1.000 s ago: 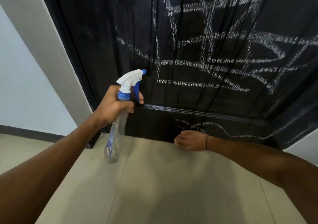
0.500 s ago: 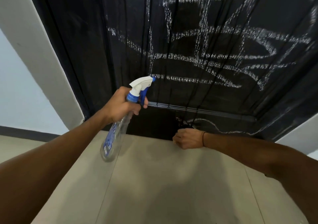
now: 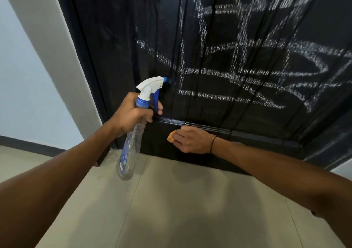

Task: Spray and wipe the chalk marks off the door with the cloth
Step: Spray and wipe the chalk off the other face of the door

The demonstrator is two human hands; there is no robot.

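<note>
A pale wall (image 3: 28, 88) and a grey-white door frame (image 3: 62, 61) fill the left edge of the view, above a dark skirting strip (image 3: 28, 145) that meets the beige tiled floor (image 3: 171, 209). Next to the frame, a person's left hand (image 3: 131, 114) grips the neck of a clear spray bottle (image 3: 129, 152), fingers curled round it and one finger on the blue trigger; the white spray head with its blue tip points at the black door (image 3: 114, 29), close to the surface. The bottle hangs tilted below the fist, its base over the floor near the foot of the door.

White chalk marks (image 3: 238, 72) run in crossing lines and loops over the middle and right of the door, above a ridged horizontal strip (image 3: 247, 131). Just below that strip, to the right of the bottle, the right hand (image 3: 192, 140) is curled round an orange cloth (image 3: 171, 138), of which only a small bunch shows past the fingers, held against the lower door panel. A thin dark band (image 3: 213, 144) circles the right wrist. Both bare forearms reach in from the bottom corners of the view, well apart.
</note>
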